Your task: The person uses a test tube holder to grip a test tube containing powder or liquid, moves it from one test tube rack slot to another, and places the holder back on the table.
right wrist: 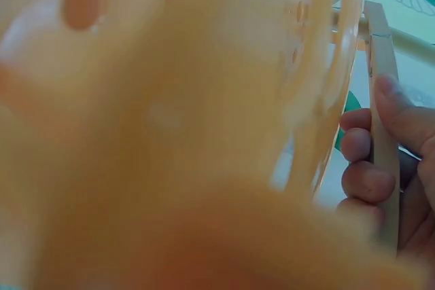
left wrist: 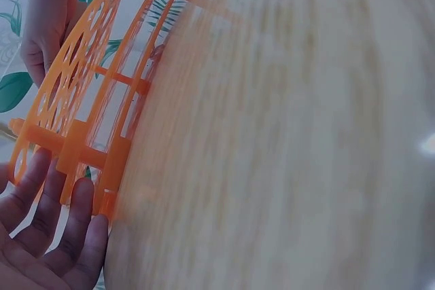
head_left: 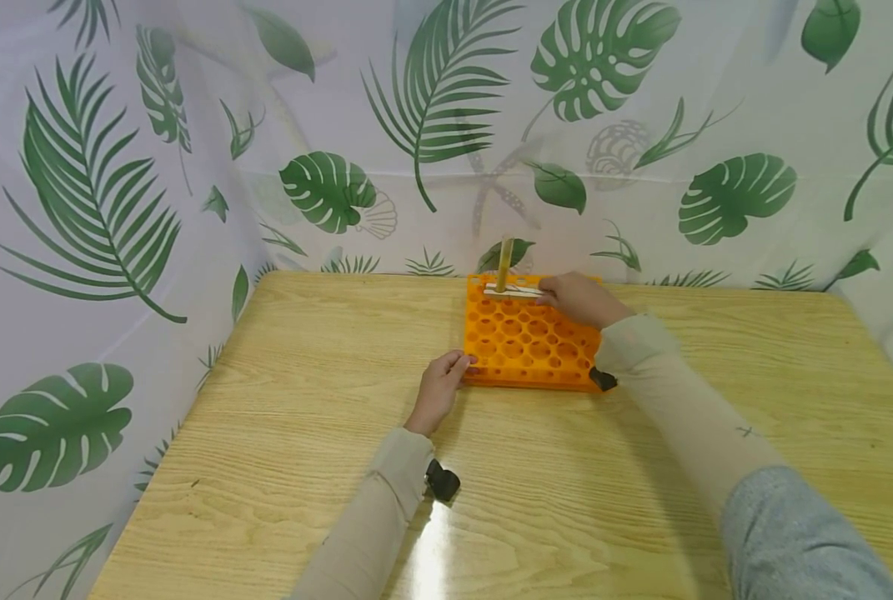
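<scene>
An orange test tube rack [head_left: 529,374] with rows of round holes stands toward the back of the table. My left hand [head_left: 440,387] grips its front left corner, the thumb over the top edge; in the left wrist view the fingers [left wrist: 80,202] lie against the rack's end wall [left wrist: 88,154]. Over the rack's back row, my right hand [head_left: 584,300] holds a wooden test tube clamp [head_left: 517,292]. The clamp's far end is around an upright test tube [head_left: 504,262] with a yellowish tint. In the right wrist view, fingers and thumb wrap the clamp's handle [right wrist: 386,140].
The rack stands on a wood-grain table [head_left: 326,375]. Close behind the table's back edge hangs a white cloth [head_left: 446,225] printed with green leaves. Black devices [head_left: 442,482] sit at both wrists, the right one overlapping the rack's front right corner.
</scene>
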The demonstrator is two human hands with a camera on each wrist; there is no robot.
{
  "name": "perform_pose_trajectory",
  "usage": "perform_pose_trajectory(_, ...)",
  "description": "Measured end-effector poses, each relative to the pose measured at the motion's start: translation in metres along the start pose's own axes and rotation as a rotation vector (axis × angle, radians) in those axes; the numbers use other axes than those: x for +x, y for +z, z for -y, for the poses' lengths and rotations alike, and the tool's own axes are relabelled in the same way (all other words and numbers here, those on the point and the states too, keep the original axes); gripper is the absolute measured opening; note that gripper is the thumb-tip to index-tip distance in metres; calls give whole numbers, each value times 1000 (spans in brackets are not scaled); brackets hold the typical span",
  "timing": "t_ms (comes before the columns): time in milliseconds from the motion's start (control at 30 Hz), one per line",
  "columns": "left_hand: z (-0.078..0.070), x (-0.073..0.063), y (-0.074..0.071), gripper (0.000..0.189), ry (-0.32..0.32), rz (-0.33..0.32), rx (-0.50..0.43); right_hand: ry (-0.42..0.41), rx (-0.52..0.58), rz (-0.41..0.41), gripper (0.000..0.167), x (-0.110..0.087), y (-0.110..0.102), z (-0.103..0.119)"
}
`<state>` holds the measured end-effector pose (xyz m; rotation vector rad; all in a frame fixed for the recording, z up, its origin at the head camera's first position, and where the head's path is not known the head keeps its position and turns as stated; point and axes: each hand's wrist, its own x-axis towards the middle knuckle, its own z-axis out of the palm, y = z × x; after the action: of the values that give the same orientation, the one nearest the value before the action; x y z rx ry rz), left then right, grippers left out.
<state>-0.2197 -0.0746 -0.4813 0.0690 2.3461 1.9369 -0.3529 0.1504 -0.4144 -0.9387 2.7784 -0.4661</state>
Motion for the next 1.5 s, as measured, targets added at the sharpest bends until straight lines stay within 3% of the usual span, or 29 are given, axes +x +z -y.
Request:
perform_pose_trajectory(200, -27, -15, -2, 34, 8, -1, 12, -3, 5, -8, 22, 0, 2, -1)
perform_pose_trajectory(767, -29, -15, -3, 34, -22, 0, 1, -16, -4, -50, 20, 3, 3, -5)
perform_pose_trajectory(1500, -26, -14, -3, 34, -6, 1, 27, -4, 24, -53, 25, 1, -9, 0)
